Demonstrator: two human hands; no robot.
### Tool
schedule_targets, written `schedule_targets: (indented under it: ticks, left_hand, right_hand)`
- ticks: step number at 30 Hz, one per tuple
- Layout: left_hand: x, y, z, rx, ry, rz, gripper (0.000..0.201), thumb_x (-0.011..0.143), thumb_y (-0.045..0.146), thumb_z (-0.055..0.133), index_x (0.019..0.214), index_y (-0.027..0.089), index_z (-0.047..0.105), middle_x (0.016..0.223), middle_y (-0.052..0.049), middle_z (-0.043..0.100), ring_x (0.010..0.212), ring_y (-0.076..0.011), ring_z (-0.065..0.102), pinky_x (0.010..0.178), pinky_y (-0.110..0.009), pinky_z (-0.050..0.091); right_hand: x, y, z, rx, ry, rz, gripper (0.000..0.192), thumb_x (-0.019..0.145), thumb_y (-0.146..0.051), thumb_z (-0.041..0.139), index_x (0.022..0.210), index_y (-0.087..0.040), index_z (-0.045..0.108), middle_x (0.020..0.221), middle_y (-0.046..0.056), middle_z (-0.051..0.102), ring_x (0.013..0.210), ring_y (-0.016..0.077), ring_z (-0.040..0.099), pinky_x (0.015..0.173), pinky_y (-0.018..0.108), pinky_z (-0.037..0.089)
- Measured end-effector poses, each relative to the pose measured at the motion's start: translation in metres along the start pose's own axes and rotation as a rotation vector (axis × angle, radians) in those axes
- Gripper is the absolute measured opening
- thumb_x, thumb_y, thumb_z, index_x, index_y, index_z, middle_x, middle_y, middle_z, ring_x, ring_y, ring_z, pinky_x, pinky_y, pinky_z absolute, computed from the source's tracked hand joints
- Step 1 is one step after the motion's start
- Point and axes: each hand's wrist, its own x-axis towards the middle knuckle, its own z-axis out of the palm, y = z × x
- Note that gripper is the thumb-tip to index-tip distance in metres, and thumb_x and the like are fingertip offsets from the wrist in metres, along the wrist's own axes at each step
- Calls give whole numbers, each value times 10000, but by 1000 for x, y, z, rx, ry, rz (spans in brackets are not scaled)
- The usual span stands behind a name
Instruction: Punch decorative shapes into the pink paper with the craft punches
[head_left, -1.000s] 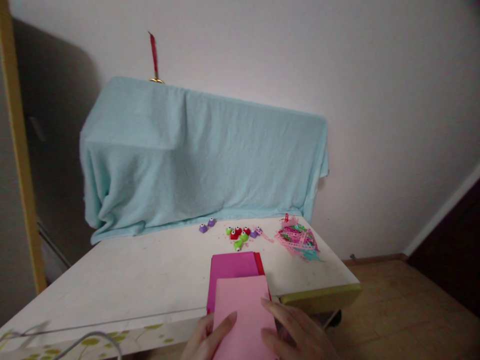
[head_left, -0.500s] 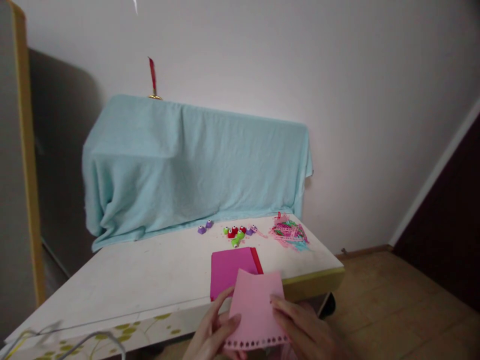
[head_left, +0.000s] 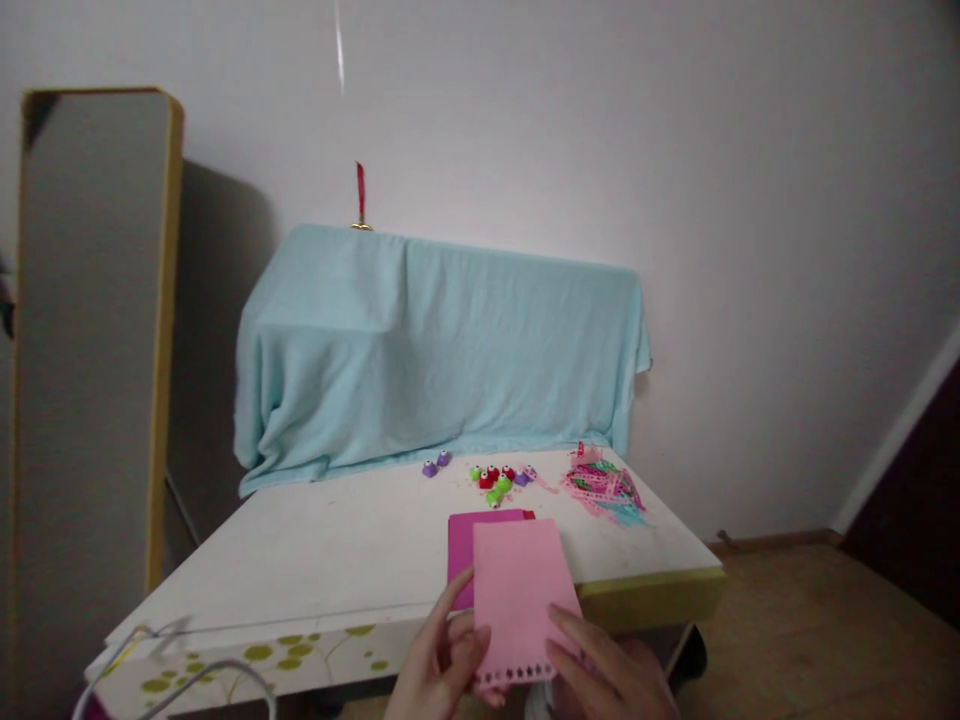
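While a light-blue fabric cloth [head_left: 450, 350] hangs in folds at twelve o'clock, a flat white tabletop [head_left: 337, 550] spreads below it. At the near edge, a pink rectangular paper sheet [head_left: 521, 585], dark holes along its near end, partly hides a magenta rectangular sheet [head_left: 460, 555] toward eleven. The left hand [head_left: 442, 660] at its eight and the right hand [head_left: 604, 660] at its four hold the pink sheet by its sides. A tangle of multicoloured strips [head_left: 604, 490] lies at one; small red, green and purple pieces [head_left: 502, 484] cluster at twelve.

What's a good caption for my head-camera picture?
Left hand and right hand hold pink paper with a punched edge.
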Motion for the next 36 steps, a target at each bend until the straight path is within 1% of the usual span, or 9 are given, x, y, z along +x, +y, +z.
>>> schedule_targets:
  ticks: [4, 7, 10, 13, 15, 19, 23, 28, 36]
  left_hand:
    - [23, 9, -5, 183, 91, 156, 730, 824, 452, 617, 1423, 186, 295, 942, -87, 653, 779, -183, 625, 664, -273, 519]
    - [44, 8, -13, 378, 155, 228, 630, 878, 411, 550, 1430, 244, 297, 1236, -124, 562, 963, -209, 623, 798, -310, 527]
    - [62, 0, -26, 686, 208, 421, 543, 896, 348, 526, 1407, 291, 351, 1435, -100, 383, 1255, -257, 449, 1007, -418, 425]
    - [74, -7, -38, 1030, 134, 551, 448, 889, 306, 550, 1329, 319, 467, 1458, -63, 354, 1353, -263, 301, 1099, -494, 290]
    - [81, -11, -44, 1171, 5, 559, 402, 862, 319, 600, 1259, 312, 539, 1396, -63, 437, 1317, -266, 345, 1083, -495, 313]
    - [88, -20, -49, 1255, -144, 454, 299, 838, 341, 635, 1121, 246, 620, 1153, -84, 600, 1094, -248, 521, 947, -416, 445]
    - [88, -23, -48, 1216, -105, 358, 150, 895, 284, 554, 998, 208, 634, 1065, -81, 605, 988, -216, 551, 875, -347, 466]
    - [89, -21, -49, 1195, -90, 315, 138, 914, 262, 518, 893, 201, 639, 997, -65, 605, 946, -200, 551, 848, -316, 461]
    - [97, -20, -47, 1199, -79, 307, 173, 937, 271, 458, 890, 183, 600, 929, -78, 598, 870, -202, 557, 803, -323, 467]
  right_hand:
    - [22, 18, 23, 198, -115, 167, 355, 921, -154, 464, 1252, -208, 581, 1347, 72, 518, 1154, 189, 565, 911, 207, 515]
    - [35, 33, 55, 390, -47, 357, 321, 944, -165, 428, 1180, -225, 637, 1316, 73, 546, 1168, 189, 554, 978, 278, 482]
    - [39, 44, 90, 551, -20, 495, 274, 945, -221, 457, 1099, -221, 684, 1256, 98, 588, 1101, 213, 600, 947, 341, 507]
    - [34, 51, 115, 652, -55, 584, 255, 941, -245, 473, 1045, -213, 704, 1227, 105, 605, 1094, 231, 599, 952, 387, 499]
    - [30, 53, 123, 685, -82, 620, 247, 938, -250, 479, 1015, -212, 710, 1206, 102, 617, 1099, 234, 593, 962, 400, 488]
    - [25, 56, 128, 717, -85, 658, 231, 929, -273, 495, 952, -209, 716, 1144, 99, 645, 1065, 235, 609, 941, 390, 498]
    - [23, 58, 128, 726, -91, 687, 185, 910, -271, 529, 891, -209, 703, 1104, 88, 655, 1043, 231, 612, 922, 369, 500]
    - [27, 59, 126, 747, -150, 697, 135, 898, -230, 550, 847, -210, 674, 1084, 73, 622, 1046, 220, 580, 928, 348, 467]
    - [38, 65, 122, 751, -150, 752, 142, 876, -247, 582, 749, -190, 609, 828, 49, 582, 764, 189, 577, 684, 289, 483]
